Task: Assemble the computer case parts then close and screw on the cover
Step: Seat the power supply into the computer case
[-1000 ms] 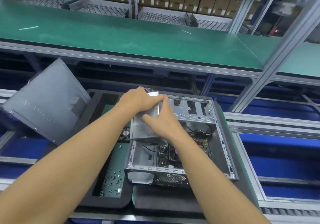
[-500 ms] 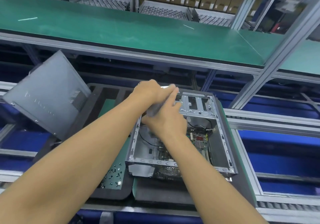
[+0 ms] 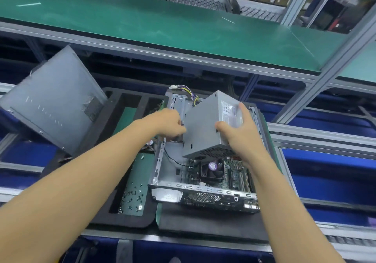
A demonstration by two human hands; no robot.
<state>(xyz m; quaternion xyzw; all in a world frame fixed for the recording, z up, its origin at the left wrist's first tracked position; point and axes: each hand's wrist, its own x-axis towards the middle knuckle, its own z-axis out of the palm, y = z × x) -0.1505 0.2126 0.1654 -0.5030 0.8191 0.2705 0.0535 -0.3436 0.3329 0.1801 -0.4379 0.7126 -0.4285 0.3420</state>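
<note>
The open computer case (image 3: 160, 161) lies on a dark foam pad, its motherboard and CPU fan (image 3: 212, 168) exposed. A grey power supply box (image 3: 203, 128) is tilted above the case interior, coloured cables (image 3: 188, 92) trailing from its far end. My right hand (image 3: 237, 132) grips its right side, fingers over the label. My left hand (image 3: 169, 123) holds its left face. The grey side cover (image 3: 50, 102) leans tilted at the left, apart from the case.
A black foam tray (image 3: 130, 220) left of the case holds several loose screws (image 3: 134, 195) on a green mat. A green conveyor belt (image 3: 162, 24) runs across behind. Metal frame rails (image 3: 317, 138) stand at the right, blue bins below.
Both hands were together at the drive cage at the case's far end. Now they have come apart onto the sides of the power supply, which is raised and tilted over the motherboard.
</note>
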